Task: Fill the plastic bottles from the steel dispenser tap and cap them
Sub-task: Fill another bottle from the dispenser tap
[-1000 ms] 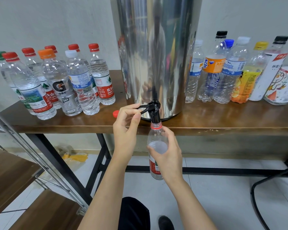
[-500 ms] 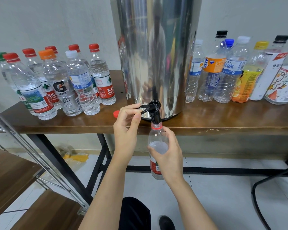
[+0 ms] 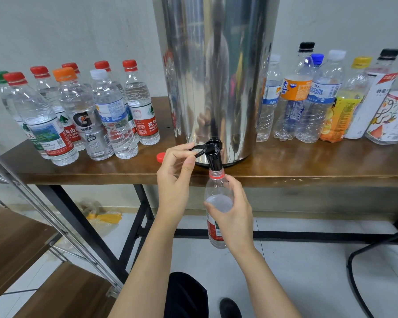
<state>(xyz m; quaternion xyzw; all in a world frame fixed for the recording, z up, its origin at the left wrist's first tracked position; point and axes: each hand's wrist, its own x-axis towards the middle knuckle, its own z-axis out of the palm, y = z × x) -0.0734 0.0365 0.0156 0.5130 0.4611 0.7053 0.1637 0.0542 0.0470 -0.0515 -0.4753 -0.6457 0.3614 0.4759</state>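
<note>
Steel dispenser (image 3: 216,76) stands mid-table on the wooden table (image 3: 308,166), unmoved. Left cluster of capped water bottles (image 3: 78,115) looks full, so probably the done batch. Right row of mixed drink bottles (image 3: 308,99) looks mostly empty, likely waiting. Neither group has changed across the frames.

The bottle being filled (image 3: 217,193) is a clear one with a red neck ring and red label. It hangs below the table edge, upright, mouth right under the black tap (image 3: 214,154); touching the spout or just below it, cannot tell. The waterline sits high, around the shoulder.

Right hand (image 3: 234,216) is curled round the bottle body, thumb on the near side. Left hand (image 3: 175,177) pinches the tap lever (image 3: 199,148) between thumb and forefinger, the other fingers folded.

Loose red cap (image 3: 160,157) lies on the table just left of the left hand, apart from the bottles; presumably it belongs to this bottle.

Change: almost nothing. Both hands keep the same grips as a second ago, and the bottle stays under the spout. Any rise in the waterline is too small to call. The view drifts a touch, nothing more.

Meaning: the fill step is in hand and near its end. Judged next: release the lever, then fetch the cap. Overflow risk if the lever is held much longer.
</note>
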